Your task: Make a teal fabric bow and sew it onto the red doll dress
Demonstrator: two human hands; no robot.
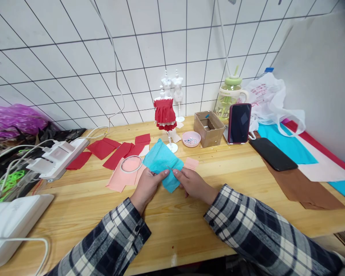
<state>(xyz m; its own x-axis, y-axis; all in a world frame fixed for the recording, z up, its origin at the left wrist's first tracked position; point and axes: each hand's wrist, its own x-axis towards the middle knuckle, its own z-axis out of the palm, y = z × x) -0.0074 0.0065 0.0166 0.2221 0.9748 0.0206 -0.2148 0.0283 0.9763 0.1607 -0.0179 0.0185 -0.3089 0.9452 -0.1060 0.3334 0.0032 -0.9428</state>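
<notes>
A turquoise piece of fabric (161, 156), creased and folded, is held up just above the table. My left hand (148, 185) pinches its lower left edge between thumb and fingers. On the other side, my right hand (194, 183) grips the right edge, thumb on top. Between the thumb tips runs a thin line, too small to make out for certain. Behind the fabric stands a small white dress form (169, 140) wearing a red pleated dress (164, 112). Pink pieces of fabric (117, 180) lie left of my hands, with a ring (121, 165) on them.
Red fabric pieces (117, 156) lie at left, near a power strip (57, 161). A pink bowl of beads (191, 143), cardboard box (215, 138), propped phone (239, 124) and bottle (224, 96) line the back. A black phone (273, 154) rests on brown fabric (299, 191) at right.
</notes>
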